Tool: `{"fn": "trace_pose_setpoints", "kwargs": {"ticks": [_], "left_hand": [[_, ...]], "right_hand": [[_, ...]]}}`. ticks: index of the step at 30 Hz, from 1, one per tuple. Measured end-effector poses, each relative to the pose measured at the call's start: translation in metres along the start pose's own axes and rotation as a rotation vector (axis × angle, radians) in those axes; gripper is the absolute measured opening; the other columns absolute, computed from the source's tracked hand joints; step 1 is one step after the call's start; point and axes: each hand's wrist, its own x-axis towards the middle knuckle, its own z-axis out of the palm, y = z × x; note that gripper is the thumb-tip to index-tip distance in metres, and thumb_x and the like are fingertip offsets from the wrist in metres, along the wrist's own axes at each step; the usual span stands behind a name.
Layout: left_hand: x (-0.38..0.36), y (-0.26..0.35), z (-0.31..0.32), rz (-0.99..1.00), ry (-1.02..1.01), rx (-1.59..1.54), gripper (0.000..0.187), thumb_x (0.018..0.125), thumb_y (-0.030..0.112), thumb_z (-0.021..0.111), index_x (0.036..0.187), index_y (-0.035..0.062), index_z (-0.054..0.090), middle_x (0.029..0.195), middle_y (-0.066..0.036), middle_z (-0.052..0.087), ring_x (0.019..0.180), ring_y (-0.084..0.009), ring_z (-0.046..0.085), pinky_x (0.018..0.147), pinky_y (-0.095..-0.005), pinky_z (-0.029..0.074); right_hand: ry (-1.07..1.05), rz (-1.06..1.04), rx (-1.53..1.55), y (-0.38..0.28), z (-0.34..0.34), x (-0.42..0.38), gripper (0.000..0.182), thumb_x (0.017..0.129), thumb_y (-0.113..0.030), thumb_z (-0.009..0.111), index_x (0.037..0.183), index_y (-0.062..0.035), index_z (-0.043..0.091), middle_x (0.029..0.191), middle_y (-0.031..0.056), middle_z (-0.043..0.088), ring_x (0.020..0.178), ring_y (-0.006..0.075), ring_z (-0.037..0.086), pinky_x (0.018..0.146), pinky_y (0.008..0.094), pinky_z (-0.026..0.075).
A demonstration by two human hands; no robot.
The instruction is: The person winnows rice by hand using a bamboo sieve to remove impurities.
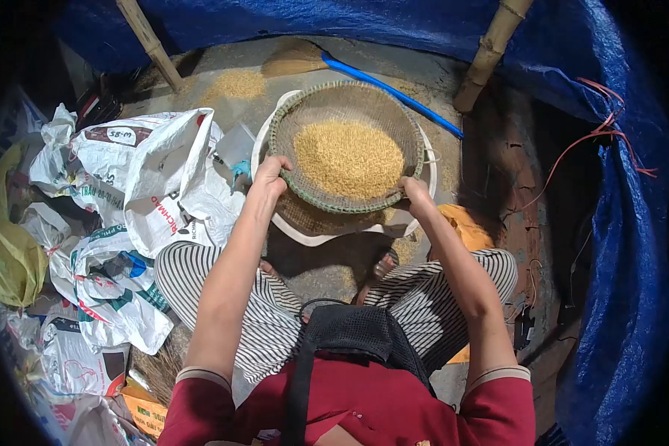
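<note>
Left hand (270, 175) and right hand (415, 190) were apart, each clamped on opposite rims of the round woven bamboo sieve (347, 146) of golden grain (347, 157). Sieve sat between them, over a white basin (297, 234); looked mid-sifting, next shake needs level, even grip.

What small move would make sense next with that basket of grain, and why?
Probably a gentle shake of the woven basket. The left hand and right hand grip opposite rims, the grain sits heaped in the middle, and the white basin lies underneath.
</note>
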Motion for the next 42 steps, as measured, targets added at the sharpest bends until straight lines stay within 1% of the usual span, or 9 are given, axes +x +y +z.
{"fn": "trace_pose_setpoints", "kwargs": {"ticks": [8,11,13,19,24,26,33,37,42], "left_hand": [[-0.029,0.034,0.03,0.265,-0.195,-0.07,0.065,0.052,-0.016,0.04,0.113,0.007,0.041,0.097,-0.007,0.049,0.083,-0.0245,0.048,0.068,-0.0318,0.046],[-0.005,0.017,0.013,0.356,-0.126,0.107,0.062,0.052,-0.015,0.042,0.111,0.007,0.043,0.096,-0.008,0.049,0.082,-0.0245,0.047,0.071,-0.0332,0.045],[-0.011,0.006,0.007,0.006,-0.024,-0.036,0.059,0.052,-0.013,0.044,0.108,0.0066,0.045,0.096,-0.008,0.048,0.084,-0.0245,0.046,0.074,-0.0352,0.043],[-0.006,0.007,0.003,-0.069,-0.006,-0.017,0.057,0.053,-0.012,0.043,0.107,0.0064,0.046,0.094,-0.008,0.047,0.086,-0.0253,0.044,0.072,-0.0379,0.044],[-0.02,0.037,0.023,0.347,-0.186,-0.003,0.06,0.054,-0.014,0.045,0.111,0.0064,0.042,0.089,-0.007,0.048,0.076,-0.0204,0.048,0.071,-0.0362,0.045],[-0.009,0.039,0.015,0.331,-0.178,0.003,0.063,0.054,-0.015,0.045,0.112,0.0073,0.041,0.09,-0.008,0.048,0.075,-0.0198,0.049,0.071,-0.0366,0.045],[-0.003,-0.004,-0.006,-0.084,0.047,0.0,0.064,0.052,-0.016,0.04,0.112,0.0085,0.042,0.101,-0.009,0.046,0.092,-0.029,0.045,0.073,-0.0436,0.044],[0.002,-0.004,-0.008,-0.039,0.045,0.008,0.064,0.052,-0.015,0.04,0.112,0.0081,0.042,0.101,-0.008,0.046,0.091,-0.0281,0.046,0.075,-0.0422,0.044],[-0.042,0.036,0.039,0.279,-0.16,-0.002,0.062,0.054,-0.015,0.043,0.111,0.0087,0.043,0.096,-0.006,0.048,0.088,-0.0231,0.047,0.074,-0.0377,0.044]], "right_hand": [[0.181,-0.417,-0.048,-0.006,0.002,0.013,0.03,0.073,-0.011,0.046,0.099,0.0037,0.05,0.089,0.0133,0.055,0.077,0.0231,0.056,0.059,0.0386,0.048],[0.143,-0.326,-0.068,-0.005,0.001,0.011,0.034,0.07,-0.013,0.047,0.101,0.0004,0.044,0.09,0.0105,0.05,0.077,0.0223,0.051,0.064,0.0399,0.045],[0.008,-0.101,-0.003,-0.01,0.004,-0.001,0.03,0.07,-0.012,0.048,0.095,0.0037,0.048,0.086,0.0119,0.052,0.071,0.023,0.053,0.06,0.0402,0.047],[0.025,0.02,-0.073,-0.003,0.005,-0.003,0.025,0.07,-0.01,0.046,0.091,0.004,0.05,0.085,0.0122,0.052,0.07,0.0229,0.055,0.059,0.041,0.049],[0.175,-0.467,-0.076,-0.017,0.001,0.002,0.031,0.072,-0.011,0.045,0.099,0.0018,0.049,0.088,0.011,0.054,0.076,0.0207,0.055,0.063,0.0361,0.047],[0.242,-0.653,-0.169,-0.013,0.001,0.012,0.034,0.073,-0.012,0.046,0.103,0.0037,0.049,0.09,0.0125,0.055,0.074,0.021,0.056,0.059,0.0338,0.047],[0.125,-0.097,-0.207,-0.005,0.006,-0.009,0.031,0.075,-0.012,0.047,0.096,0.0116,0.048,0.088,0.0152,0.055,0.08,0.0249,0.057,0.069,0.0339,0.045],[0.071,0.036,-0.099,0.005,0.001,0.001,0.03,0.074,-0.01,0.047,0.096,0.0108,0.048,0.088,0.0144,0.055,0.08,0.0248,0.056,0.068,0.0407,0.047],[0.222,-0.465,-0.062,-0.005,0.0,0.015,0.031,0.073,-0.011,0.047,0.101,0.0043,0.046,0.087,0.0108,0.051,0.076,0.0228,0.053,0.065,0.0411,0.046]]}}
